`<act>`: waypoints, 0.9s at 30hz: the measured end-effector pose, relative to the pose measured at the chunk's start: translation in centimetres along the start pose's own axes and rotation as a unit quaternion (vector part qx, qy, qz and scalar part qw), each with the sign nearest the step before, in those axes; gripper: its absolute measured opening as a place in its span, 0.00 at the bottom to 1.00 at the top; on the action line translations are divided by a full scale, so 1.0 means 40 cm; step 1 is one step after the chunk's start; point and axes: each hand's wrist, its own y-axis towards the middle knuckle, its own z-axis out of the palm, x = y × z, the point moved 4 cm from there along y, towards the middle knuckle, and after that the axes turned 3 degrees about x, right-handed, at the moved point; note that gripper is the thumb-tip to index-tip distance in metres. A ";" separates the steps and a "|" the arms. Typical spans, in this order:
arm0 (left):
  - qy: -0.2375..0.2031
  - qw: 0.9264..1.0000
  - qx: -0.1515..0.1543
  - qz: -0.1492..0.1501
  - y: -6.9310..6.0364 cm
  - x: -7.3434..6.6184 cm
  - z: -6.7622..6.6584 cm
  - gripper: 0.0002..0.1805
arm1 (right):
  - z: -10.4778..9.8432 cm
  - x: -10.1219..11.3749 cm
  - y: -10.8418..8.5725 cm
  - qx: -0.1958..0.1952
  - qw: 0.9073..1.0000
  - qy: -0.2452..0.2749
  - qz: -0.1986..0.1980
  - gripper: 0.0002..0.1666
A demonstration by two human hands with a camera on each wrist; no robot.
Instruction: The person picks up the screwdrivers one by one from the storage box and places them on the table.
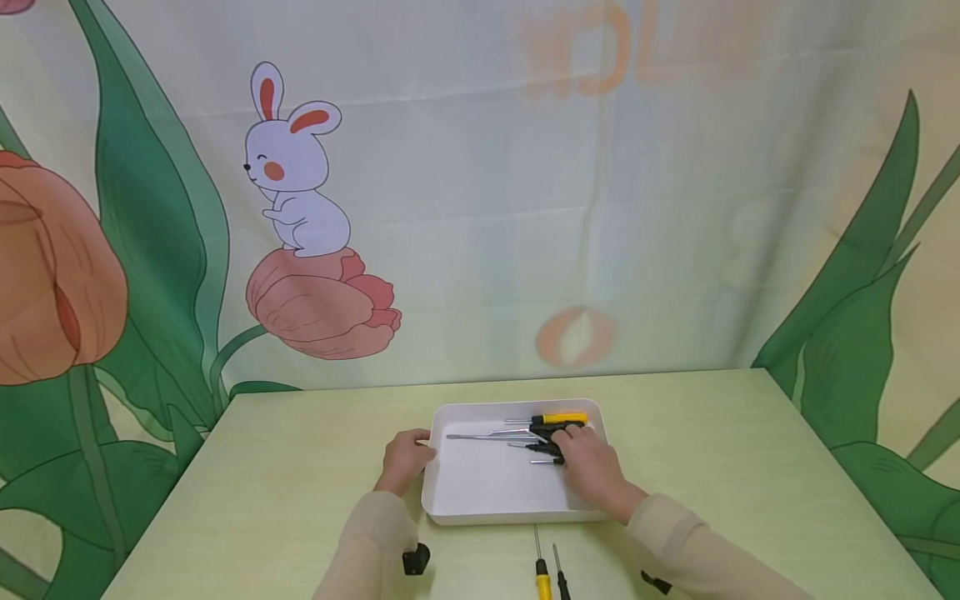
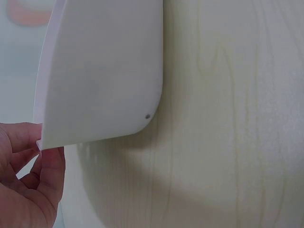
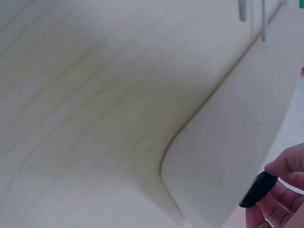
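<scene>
A white tray [image 1: 487,487] stands on the table with several screwdrivers inside, one with a yellow handle [image 1: 564,417] at the back. My left hand [image 1: 406,457] pinches the tray's left rim; the left wrist view shows thumb and fingers [image 2: 31,178] closed on the edge of the tray [image 2: 102,71]. Over the tray's right part, my right hand [image 1: 595,468] is among the black handles. In the right wrist view, the right hand [image 3: 282,190] pinches a black handle [image 3: 259,189] beside the tray wall [image 3: 228,123]. Its shaft is hidden there.
In front of the tray lie a yellow-and-black screwdriver [image 1: 542,575] and a black one [image 1: 561,579]. The pale wooden table [image 1: 285,467] extends on both sides of the tray. Behind it hangs a printed curtain [image 1: 465,250] with a rabbit and tulips.
</scene>
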 end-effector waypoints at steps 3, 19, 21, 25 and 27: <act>0.000 1.000 -0.001 -0.001 -0.001 -0.001 -0.002 0.18 | -0.009 -0.007 0.000 0.006 1.000 0.026 0.015 0.18; -0.006 1.000 0.005 0.003 -0.004 0.001 -0.003 0.18 | -0.063 -0.025 -0.008 0.023 0.986 0.160 0.052 0.17; -0.005 1.000 0.005 0.004 -0.005 0.000 -0.004 0.18 | -0.066 -0.026 -0.009 0.029 0.982 0.178 0.060 0.17; -0.007 1.000 0.006 0.006 -0.008 -0.002 -0.005 0.19 | -0.074 -0.025 -0.010 0.036 0.974 0.214 0.068 0.16; -0.009 1.000 0.005 0.006 -0.008 -0.003 -0.004 0.19 | -0.079 -0.023 -0.012 0.041 0.969 0.233 0.071 0.16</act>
